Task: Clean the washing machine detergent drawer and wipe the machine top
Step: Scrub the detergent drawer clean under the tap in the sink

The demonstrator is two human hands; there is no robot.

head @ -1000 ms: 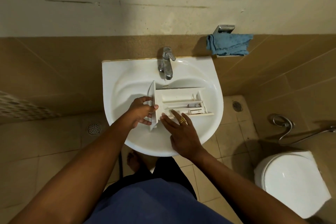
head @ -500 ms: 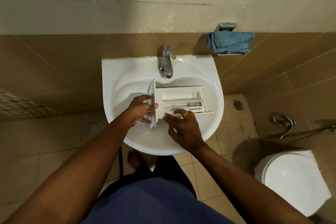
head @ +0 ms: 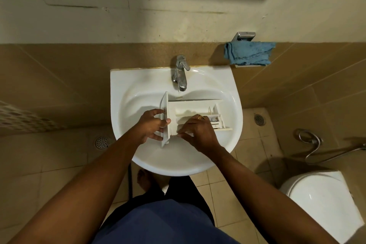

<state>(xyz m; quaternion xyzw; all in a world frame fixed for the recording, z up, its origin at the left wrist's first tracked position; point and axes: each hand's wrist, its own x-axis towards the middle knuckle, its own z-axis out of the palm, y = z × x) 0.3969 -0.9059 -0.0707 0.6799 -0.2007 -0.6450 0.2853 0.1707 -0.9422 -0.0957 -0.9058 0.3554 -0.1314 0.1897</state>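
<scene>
Below the sink's near rim you stand close, one bare foot (head: 143,181) on the tiled floor (head: 223,180) just under it. Over the sink (head: 122,85), your left hand (head: 152,127) grips the drawer's front panel, fingers curled round its edge. Your right hand (head: 196,130) is bent over the near wall of the drawer (head: 190,108), fingertips down at the near compartments; whether it pinches the wall or only rubs it, I cannot tell. The drawer lies across the middle of the sink, open side up, panel toward the sink's left side, its back end reaching toward the right rim. For this scrubbing step, brace the panel firmly with the left hand so that the drawer does not skate on the wet bowl, and work the right fingertips into each corner and along the thin dividers, where residue probably cakes. Go gently at the small inserts at the drawer's far end; they look fragile. The tap (head: 181,74) stands at the back of the sink, its spout just above the drawer's far wall, so a slight tilt would likely let rinse water run through; whether water flows, I cannot tell. Behind the sink and to its right, a blue cloth (head: 249,53) hangs on the wall, handy for wiping the machine top.
</scene>
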